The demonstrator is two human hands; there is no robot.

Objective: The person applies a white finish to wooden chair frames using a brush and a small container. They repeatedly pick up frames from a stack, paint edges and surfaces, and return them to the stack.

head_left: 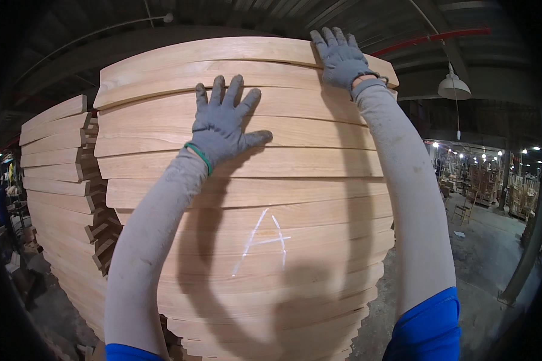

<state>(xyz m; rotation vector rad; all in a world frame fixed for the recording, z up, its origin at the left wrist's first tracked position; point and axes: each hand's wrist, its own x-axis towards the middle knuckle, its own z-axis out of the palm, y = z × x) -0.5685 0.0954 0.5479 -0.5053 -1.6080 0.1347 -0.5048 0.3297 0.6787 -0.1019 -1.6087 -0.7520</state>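
Observation:
A tall stack of pale wooden boards rises in front of me, its edges slightly uneven and a white chalk mark drawn on its face. My left hand, in a grey glove with a green cuff edge, lies with spread fingers against the face of the upper boards. Higher and to the right, my right hand, also gloved in grey, rests on the top board, its fingertips reaching the upper edge. Neither hand is wrapped round a board. Both arms wear grey sleeves and cast shadows across the wood.
Close on the left stands a second stack of boards, with a narrow gap between. On the right, a concrete floor leads to wooden chairs and a post. A white lamp hangs overhead.

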